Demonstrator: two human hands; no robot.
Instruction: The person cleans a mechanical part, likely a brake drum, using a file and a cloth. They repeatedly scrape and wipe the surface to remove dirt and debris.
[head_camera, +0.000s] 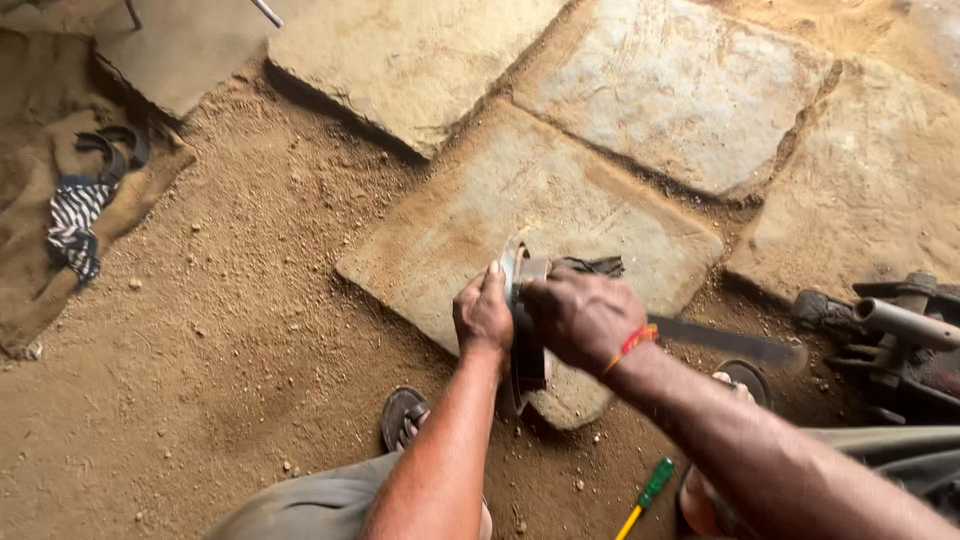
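Note:
A round metal disc-shaped part (518, 300) stands on edge on a flat stone slab (470, 215). My left hand (483, 312) grips its left face. My right hand (580, 315), with a red thread on the wrist, presses a dark rag (592, 266) or small piece against the disc's right side. A long flat metal bar (735, 343) lies behind my right wrist.
Sandy ground (250, 330) surrounds several stone slabs (680, 90). A green-handled screwdriver (648, 493) lies near my feet in sandals (402, 417). Dark machine parts (895, 335) sit at the right edge. A striped cloth (75, 225) and sandals lie far left.

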